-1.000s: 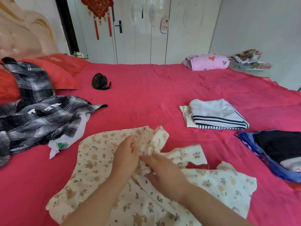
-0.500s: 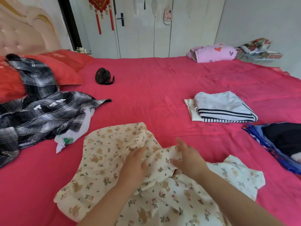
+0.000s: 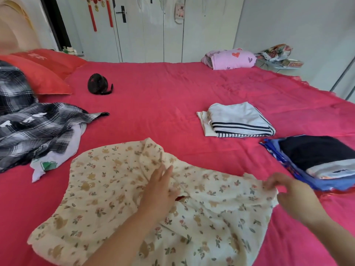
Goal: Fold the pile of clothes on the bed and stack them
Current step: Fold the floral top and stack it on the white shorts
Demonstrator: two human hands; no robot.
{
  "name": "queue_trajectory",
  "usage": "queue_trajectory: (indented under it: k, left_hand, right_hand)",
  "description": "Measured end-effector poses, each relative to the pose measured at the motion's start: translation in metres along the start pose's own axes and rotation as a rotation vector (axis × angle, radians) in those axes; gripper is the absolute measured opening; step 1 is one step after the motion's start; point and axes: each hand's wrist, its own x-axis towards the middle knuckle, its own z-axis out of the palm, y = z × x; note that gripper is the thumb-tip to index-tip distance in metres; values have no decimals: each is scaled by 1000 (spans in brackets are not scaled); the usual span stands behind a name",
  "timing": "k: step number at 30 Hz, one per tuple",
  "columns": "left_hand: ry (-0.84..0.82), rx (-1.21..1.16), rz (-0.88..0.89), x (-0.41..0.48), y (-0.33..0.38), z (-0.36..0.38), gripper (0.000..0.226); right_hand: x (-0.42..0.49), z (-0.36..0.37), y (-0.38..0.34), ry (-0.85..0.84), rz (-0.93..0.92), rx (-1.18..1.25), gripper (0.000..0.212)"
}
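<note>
- Step in hand: spreading the floral garment [image 3: 107, 191] flat ahead of its first fold. It lies on the bed [image 3: 157, 112] at the near edge, about midway along it, with a bunched ridge through its middle.
- My left hand [image 3: 159, 191] lies flat on the middle of the garment, fingers straight, pressing it down as an anchor.
- My right hand [image 3: 294, 196] is well apart from the left, toward the right edge of the bed. Its fingertips [image 3: 269, 184] pinch the garment's right-hand hem (the view is blurred here, so I read a pinch without certainty).
- Next move, as I judge it: draw the hem outward until the cloth lies taut, smooth the ridge, then fold one side over the centre. The thin cloth may slide, so hold the anchor.
- Destination: the striped stack [image 3: 238, 121] or the dark-and-blue stack [image 3: 311, 156] at the right edge.
- Remaining work: the plaid shirt [image 3: 38, 127] and the white garment [image 3: 57, 154] lie unfolded at the left edge.
</note>
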Motion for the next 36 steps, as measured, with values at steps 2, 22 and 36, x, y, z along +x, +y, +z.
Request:
queue_trajectory:
  k: [2,22,36]
  left_hand:
    - [-114,125,35,-3,5,15,71]
    - [58,140,149,-16,16,-6,41]
    - [-38,106,146,31,34,-14,21]
  right_hand:
    - [-5,8,17,-7,57,5,53]
    - [53,-24,36,-36,412,80,17]
    - [36,62,3,-272,19,-364,35]
